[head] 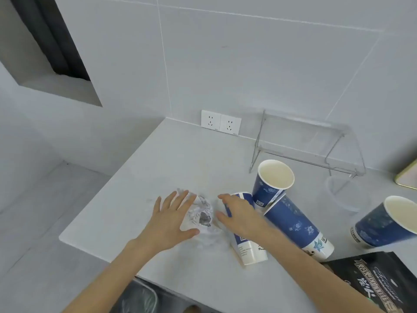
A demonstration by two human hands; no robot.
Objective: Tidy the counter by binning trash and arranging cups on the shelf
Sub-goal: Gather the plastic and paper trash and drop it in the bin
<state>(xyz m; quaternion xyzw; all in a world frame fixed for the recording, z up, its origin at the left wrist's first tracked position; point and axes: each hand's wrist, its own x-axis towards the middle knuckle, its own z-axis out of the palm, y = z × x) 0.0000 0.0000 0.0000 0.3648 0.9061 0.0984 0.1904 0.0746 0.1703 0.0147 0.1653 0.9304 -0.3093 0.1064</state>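
A crumpled wad of white paper (202, 214) lies on the pale counter (171, 159), between my two hands. My left hand (172, 219) rests flat against its left side, fingers spread. My right hand (239, 216) hovers at its right side, fingers apart, over a blue-and-white paper cup (250, 250) lying on its side. A second cup (297, 227) lies tipped beside it. One cup (272, 182) stands upright behind them, and another (385, 222) leans at the right edge. The clear acrylic shelf (309, 141) stands by the wall.
A bin with a clear liner (137, 297) sits below the counter's front edge. A black printed packet (374, 283) lies at the front right. A clear plastic cup (345, 195) stands near the shelf. Wall sockets (221, 122) are behind. A green-edged tin (408, 177) shows at far right.
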